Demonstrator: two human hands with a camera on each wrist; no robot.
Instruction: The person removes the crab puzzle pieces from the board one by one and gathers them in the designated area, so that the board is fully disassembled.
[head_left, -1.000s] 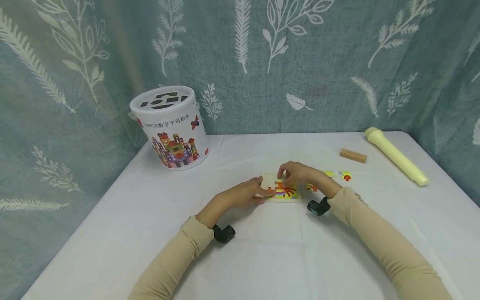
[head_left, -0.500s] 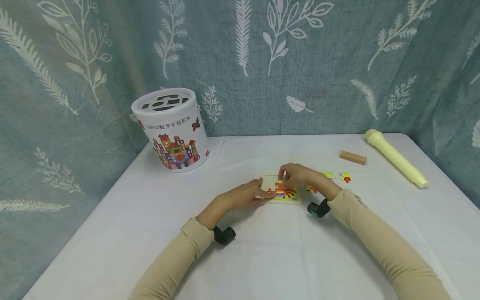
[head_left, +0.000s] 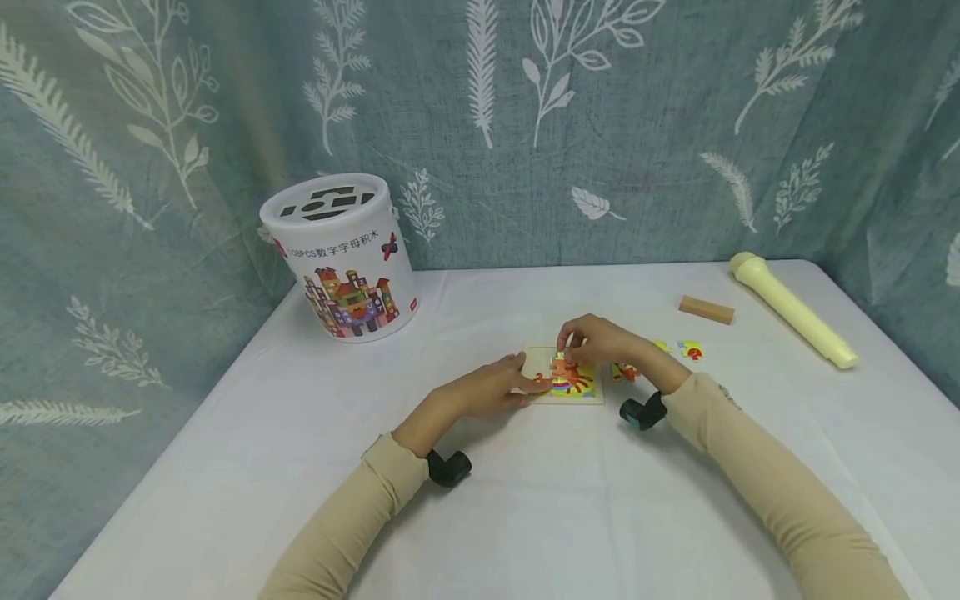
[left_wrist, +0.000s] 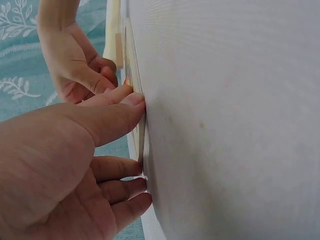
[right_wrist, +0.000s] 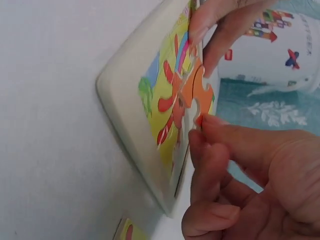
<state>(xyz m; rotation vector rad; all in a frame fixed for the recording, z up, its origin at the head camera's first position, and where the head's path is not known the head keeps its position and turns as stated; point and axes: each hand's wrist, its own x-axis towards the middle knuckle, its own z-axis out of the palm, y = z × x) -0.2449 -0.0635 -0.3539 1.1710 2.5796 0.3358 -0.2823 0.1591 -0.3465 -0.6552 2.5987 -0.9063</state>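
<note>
On the white table lies a cream jigsaw puzzle board [head_left: 536, 360], partly filled with yellow and red pieces. My left hand [head_left: 486, 388] grips its left side, with the thumb on the front part and other fingers along the edge in the left wrist view. My right hand [head_left: 598, 340] is over the board. In the right wrist view, its thumb and finger pinch the end of an orange puzzle piece [right_wrist: 201, 92], which stands slightly tilted against the pieces in the board. Part of the picture is hidden by the hands.
Loose puzzle pieces [head_left: 691, 350] lie right of the board, some partly behind the right forearm. Farther back are a wooden block [head_left: 707, 310] and a pale yellow toy microphone [head_left: 793, 312]. A white block bucket [head_left: 341, 258] stands back left before the curtain.
My right hand has lifted slightly and shifted a little to the right, showing more of the orange piece. The left hand keeps its place on the puzzle board.
</note>
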